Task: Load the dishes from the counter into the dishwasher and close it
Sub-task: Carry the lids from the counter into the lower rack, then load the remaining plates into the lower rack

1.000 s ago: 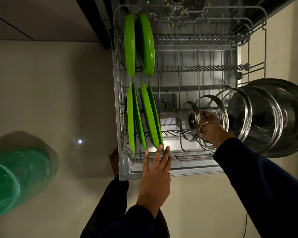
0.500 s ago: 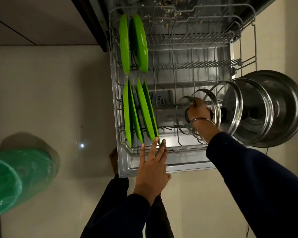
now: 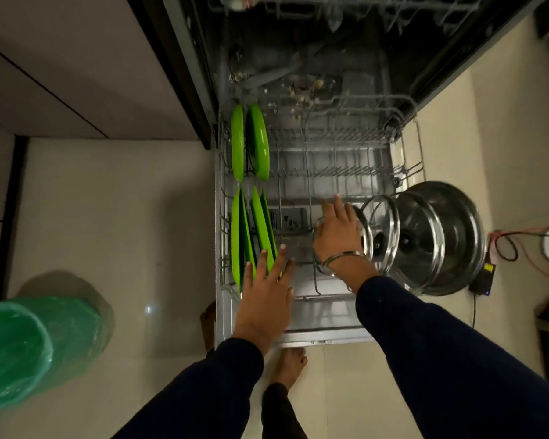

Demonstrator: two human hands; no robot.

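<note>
Green bin [image 3: 19,346] far left on floor. Green plates [image 3: 254,229] stand on edge in lower rack [image 3: 317,335], left side. Left hand [image 3: 265,293] flat, fingers straight & spread, tips touching nearest plates. Right hand [image 3: 338,231] w/ fingers extended over small glass lid [image 3: 322,248]; can't tell if pinching it. Bigger lids [image 3: 425,242] lean at right. Risk: lids slide/topple if rack gets shoved.

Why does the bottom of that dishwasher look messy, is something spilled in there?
Yes: pale food scraps lie scattered on the dishwasher floor behind the pulled-out lower rack. The green plates and pot lids stand upright in the rack; nothing else looks off.
</note>
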